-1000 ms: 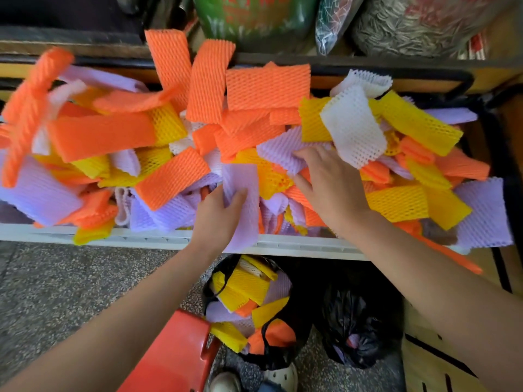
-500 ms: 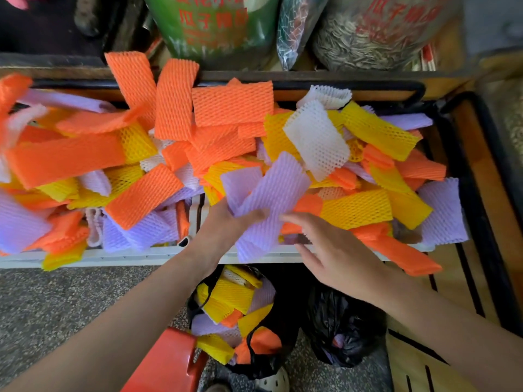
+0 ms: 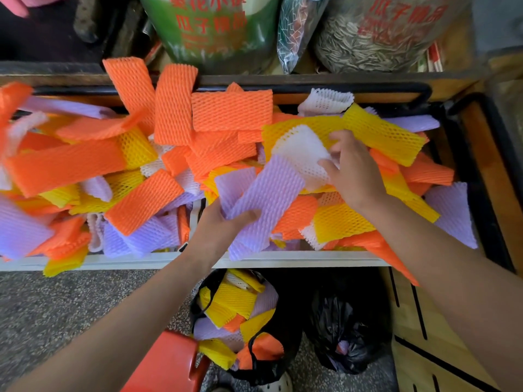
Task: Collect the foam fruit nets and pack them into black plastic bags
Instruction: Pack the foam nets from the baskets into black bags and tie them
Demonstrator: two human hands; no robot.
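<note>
A heap of orange, yellow, purple and white foam nets [image 3: 172,114] fills the tray [image 3: 141,260] in front of me. My left hand [image 3: 223,224] grips a couple of purple nets [image 3: 268,193] near the tray's front edge. My right hand [image 3: 353,171] pinches a white net [image 3: 302,154] lying on the pile, thumb and fingers curled on its right edge. On the floor below stands an open black plastic bag [image 3: 271,363] stuffed with yellow, purple and orange nets. A second black bag [image 3: 345,329] sits to its right, scrunched nearly closed.
A red stool [image 3: 169,363] stands at the bottom left beside the open bag. Large sacks of seeds [image 3: 382,38] and a green sack [image 3: 209,29] sit behind the tray. A wooden crate [image 3: 430,349] borders the bags on the right. Speckled floor lies at left.
My left hand has lifted the purple nets out of the pile. My right hand left the tray's front edge and moved up and right onto the white net, taking hold of it.
</note>
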